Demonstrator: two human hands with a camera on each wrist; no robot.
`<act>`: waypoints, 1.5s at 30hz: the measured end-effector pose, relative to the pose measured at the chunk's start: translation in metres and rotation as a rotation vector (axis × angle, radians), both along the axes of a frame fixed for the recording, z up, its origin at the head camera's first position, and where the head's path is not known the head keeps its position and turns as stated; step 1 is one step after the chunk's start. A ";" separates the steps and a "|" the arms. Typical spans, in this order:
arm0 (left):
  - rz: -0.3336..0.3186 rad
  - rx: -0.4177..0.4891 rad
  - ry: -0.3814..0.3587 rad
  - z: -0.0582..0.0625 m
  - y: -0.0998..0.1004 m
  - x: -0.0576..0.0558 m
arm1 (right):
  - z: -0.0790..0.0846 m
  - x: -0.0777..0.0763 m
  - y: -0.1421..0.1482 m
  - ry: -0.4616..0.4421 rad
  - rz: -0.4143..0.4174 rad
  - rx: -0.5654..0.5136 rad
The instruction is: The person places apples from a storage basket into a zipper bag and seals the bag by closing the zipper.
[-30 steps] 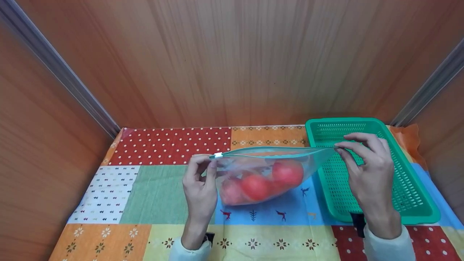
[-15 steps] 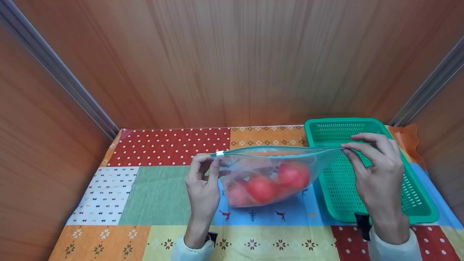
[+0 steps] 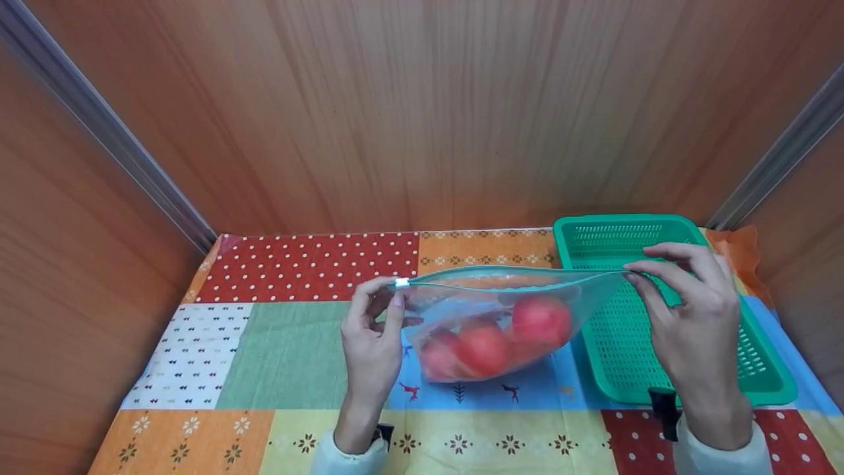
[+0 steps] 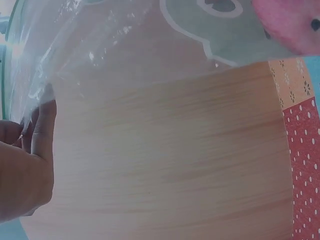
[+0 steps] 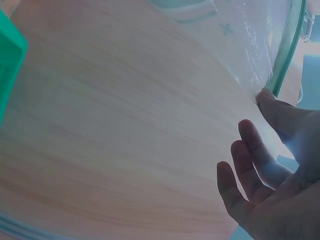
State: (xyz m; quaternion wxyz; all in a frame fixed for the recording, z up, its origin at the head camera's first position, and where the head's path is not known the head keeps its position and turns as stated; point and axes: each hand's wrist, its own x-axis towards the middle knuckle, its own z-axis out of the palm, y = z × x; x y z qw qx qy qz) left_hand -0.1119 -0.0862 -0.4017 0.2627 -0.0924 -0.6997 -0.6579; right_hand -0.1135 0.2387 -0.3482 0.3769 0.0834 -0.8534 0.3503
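A clear slider zip bag (image 3: 455, 310) with a green rim hangs above the table, three round red fruits (image 3: 484, 346) showing through its lower part. Their exact kind is blurred by the plastic. At the bag's left top corner my left hand (image 3: 372, 343) pinches the rim, right beside the white slider (image 3: 401, 282). My right hand (image 3: 692, 316) pinches the opposite corner between thumb and index finger, its other fingers held away. Between the hands the rim's two edges stand apart in the middle. In the right wrist view, that bag corner (image 5: 260, 85) meets the fingertips.
A green perforated plastic basket (image 3: 593, 369) stands on the right, partly under my right hand. A patchwork tablecloth (image 3: 290, 349) covers the table. Wood-grain panels (image 3: 461, 119) rise at the back and both sides. Some orange material (image 3: 738, 254) lies behind the basket.
Both hands and the bag have shifted slightly to the right. The fruits hang a little lower and further right. The slider remains at the left end, and both corners stay pinched.
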 end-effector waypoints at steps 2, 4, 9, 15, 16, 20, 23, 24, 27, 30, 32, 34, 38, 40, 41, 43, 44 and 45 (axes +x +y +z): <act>0.006 -0.032 -0.002 -0.001 0.000 0.001 | -0.001 0.000 0.001 0.002 0.004 0.004; 0.004 -0.054 0.005 -0.003 0.000 0.003 | -0.001 -0.001 0.001 0.003 0.006 0.006; -0.018 -0.077 0.044 -0.006 0.000 0.006 | -0.003 0.001 0.001 -0.025 -0.005 0.003; -0.048 -0.090 0.120 -0.010 0.004 0.010 | -0.006 0.004 0.002 -0.060 -0.013 0.010; -0.065 -0.088 0.134 -0.011 0.005 0.010 | -0.007 0.005 0.002 -0.064 -0.013 0.013; -0.115 -0.088 0.163 -0.012 0.009 0.013 | -0.010 0.006 0.003 -0.074 -0.020 0.022; -0.105 -0.090 0.136 -0.011 0.011 0.017 | -0.013 0.005 0.004 -0.077 -0.017 0.027; -0.098 -0.087 0.117 -0.011 0.012 0.018 | -0.014 0.005 0.005 -0.077 -0.013 0.028; -0.087 -0.071 0.061 -0.009 0.014 0.023 | -0.016 0.005 0.005 -0.081 -0.005 0.032; -0.091 -0.059 0.033 -0.009 0.016 0.027 | -0.018 0.005 0.005 -0.082 0.008 0.038; -0.096 -0.060 0.031 -0.009 0.018 0.028 | -0.019 0.005 0.006 -0.087 0.009 0.044; -0.097 -0.064 0.031 -0.010 0.020 0.029 | -0.020 0.005 0.006 -0.095 0.010 0.049; -0.098 -0.070 0.041 -0.012 0.025 0.030 | -0.023 0.006 0.008 -0.123 -0.007 0.064; -0.093 -0.074 0.057 -0.014 0.027 0.030 | -0.025 0.007 0.010 -0.140 -0.011 0.077; -0.091 -0.075 0.066 -0.015 0.028 0.029 | -0.026 0.007 0.010 -0.150 -0.014 0.083; -0.088 -0.073 0.083 -0.017 0.030 0.029 | -0.028 0.008 0.011 -0.167 -0.020 0.096; -0.088 -0.073 0.089 -0.018 0.031 0.029 | -0.029 0.008 0.011 -0.173 -0.021 0.101; -0.088 -0.072 0.095 -0.018 0.032 0.029 | -0.030 0.009 0.012 -0.178 -0.024 0.103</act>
